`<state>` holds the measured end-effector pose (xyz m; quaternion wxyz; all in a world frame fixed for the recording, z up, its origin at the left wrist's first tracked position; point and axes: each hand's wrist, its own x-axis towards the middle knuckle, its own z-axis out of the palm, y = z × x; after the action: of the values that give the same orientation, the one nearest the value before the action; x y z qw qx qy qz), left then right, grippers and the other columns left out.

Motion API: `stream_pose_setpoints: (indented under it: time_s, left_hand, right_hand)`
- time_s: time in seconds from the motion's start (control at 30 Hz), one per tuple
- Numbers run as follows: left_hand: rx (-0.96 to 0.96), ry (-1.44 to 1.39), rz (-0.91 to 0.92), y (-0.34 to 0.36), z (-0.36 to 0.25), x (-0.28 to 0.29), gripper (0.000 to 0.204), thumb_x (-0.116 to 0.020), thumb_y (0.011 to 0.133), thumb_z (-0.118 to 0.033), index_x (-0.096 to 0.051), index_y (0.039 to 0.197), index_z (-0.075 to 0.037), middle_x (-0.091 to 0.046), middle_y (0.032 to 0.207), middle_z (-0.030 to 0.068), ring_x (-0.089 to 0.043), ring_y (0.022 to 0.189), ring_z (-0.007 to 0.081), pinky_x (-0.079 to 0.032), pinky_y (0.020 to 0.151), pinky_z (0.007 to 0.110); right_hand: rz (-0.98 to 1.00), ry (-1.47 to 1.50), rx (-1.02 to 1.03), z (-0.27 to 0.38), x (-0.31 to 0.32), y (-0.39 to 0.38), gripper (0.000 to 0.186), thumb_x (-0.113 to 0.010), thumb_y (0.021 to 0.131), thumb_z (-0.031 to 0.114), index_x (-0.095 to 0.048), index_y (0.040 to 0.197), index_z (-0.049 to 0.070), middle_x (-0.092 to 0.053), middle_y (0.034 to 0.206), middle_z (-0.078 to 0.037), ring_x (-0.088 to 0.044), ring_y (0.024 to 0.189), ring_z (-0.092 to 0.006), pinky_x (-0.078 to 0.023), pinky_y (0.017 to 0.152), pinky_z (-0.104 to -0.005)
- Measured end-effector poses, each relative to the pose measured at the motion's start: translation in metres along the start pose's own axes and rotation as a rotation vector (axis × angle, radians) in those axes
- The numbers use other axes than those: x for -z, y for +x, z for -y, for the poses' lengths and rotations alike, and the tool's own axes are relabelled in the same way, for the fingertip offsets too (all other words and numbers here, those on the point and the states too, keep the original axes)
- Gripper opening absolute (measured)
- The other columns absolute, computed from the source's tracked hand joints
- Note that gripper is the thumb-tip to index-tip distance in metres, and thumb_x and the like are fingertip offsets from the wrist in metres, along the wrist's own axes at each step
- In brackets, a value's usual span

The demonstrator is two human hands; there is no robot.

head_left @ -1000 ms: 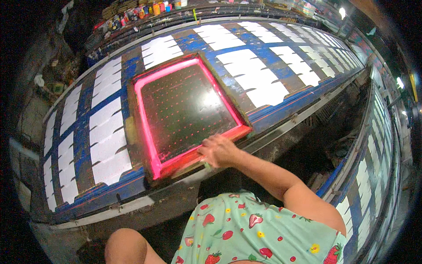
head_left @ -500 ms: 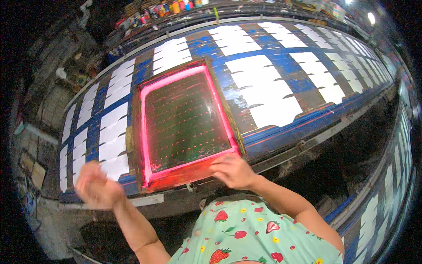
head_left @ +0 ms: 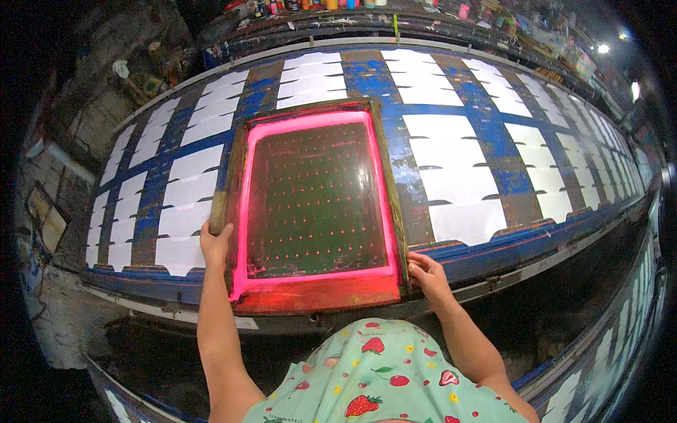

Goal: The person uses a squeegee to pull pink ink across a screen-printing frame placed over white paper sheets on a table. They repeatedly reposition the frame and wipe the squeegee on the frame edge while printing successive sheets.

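A screen printing frame [head_left: 317, 295] lies on the long table, its dark green mesh [head_left: 317, 201] carrying rows of small pink dots. Thick bright pink ink [head_left: 243, 204] runs along the inner edges of the mesh, and the near end is smeared red. My left hand [head_left: 215, 244] is closed on the frame's left side, thumb against the edge; some of its fingers are hidden. On the right side, near the lower corner, my right hand [head_left: 428, 277] grips the frame with bent fingers. White cut sheets [head_left: 458, 176] lie to either side of the frame.
The blue and brown printing table [head_left: 486, 158] holds two rows of white pieces. Bottles and jars of colour [head_left: 310, 5] stand on a shelf beyond. A second table with white pieces [head_left: 599, 363] is at the lower right.
My left hand has come in from the left, out of the air, onto the frame's left side. My right hand has moved from the near edge to the right side.
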<state>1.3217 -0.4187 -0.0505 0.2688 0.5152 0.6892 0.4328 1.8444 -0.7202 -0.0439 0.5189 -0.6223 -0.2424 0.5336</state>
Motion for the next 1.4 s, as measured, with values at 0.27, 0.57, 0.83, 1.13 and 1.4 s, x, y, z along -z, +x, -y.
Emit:
stream_pose_setpoints:
  time_s: [0.27,0.57,0.83,1.13,1.4]
  left_hand:
    - [0.163,-0.187,0.111,0.010,-0.001,0.001,0.047,-0.095,0.085,-0.013,-0.076,0.124,0.006,-0.081,0.111,0.0141,-0.074,0.098,0.0247,-0.057,0.094,0.039]
    - [0.133,-0.048,0.069,0.009,-0.013,0.003,0.039,-0.089,0.094,-0.017,-0.076,0.123,0.005,-0.079,0.112,0.0112,-0.071,0.097,0.0236,-0.055,0.092,0.039]
    - [0.210,-0.322,0.126,0.006,-0.043,-0.014,0.030,-0.083,0.100,-0.010,-0.075,0.126,0.003,-0.078,0.115,0.0088,-0.072,0.099,0.0194,-0.056,0.091,0.035]
    - [0.097,-0.317,0.086,-0.070,-0.132,-0.124,0.029,-0.086,0.096,-0.009,-0.076,0.121,0.000,-0.076,0.108,0.0058,-0.071,0.094,0.0185,-0.055,0.087,0.036]
    - [0.118,-0.407,0.086,-0.182,-0.184,-0.253,0.035,-0.090,0.093,-0.009,-0.075,0.123,0.001,-0.078,0.109,0.0075,-0.071,0.095,0.0186,-0.057,0.088,0.035]
  right_hand:
    - [-0.215,-0.184,-0.072,0.001,-0.022,0.021,0.042,-0.073,0.106,0.013,-0.069,0.146,-0.001,-0.076,0.115,-0.008,-0.067,0.096,-0.0115,-0.055,0.085,-0.0286]
    - [-0.315,-0.050,-0.044,0.035,-0.039,0.001,0.030,-0.067,0.110,0.011,-0.076,0.135,-0.002,-0.074,0.104,-0.001,-0.062,0.087,-0.0077,-0.050,0.075,-0.0265]
    - [-0.287,-0.126,0.191,0.067,-0.011,-0.001,0.026,-0.069,0.108,0.012,-0.079,0.128,-0.003,-0.075,0.099,-0.001,-0.063,0.086,-0.0073,-0.051,0.078,-0.0268]
    - [-0.346,-0.201,0.245,0.075,0.131,0.036,0.027,-0.073,0.103,0.012,-0.080,0.125,-0.003,-0.081,0.102,-0.009,-0.071,0.089,-0.0132,-0.058,0.083,-0.0306]
    - [-0.467,-0.199,0.234,0.067,0.300,0.052,0.023,-0.076,0.101,0.011,-0.081,0.119,-0.003,-0.081,0.103,-0.007,-0.071,0.091,-0.0134,-0.058,0.085,-0.0310]
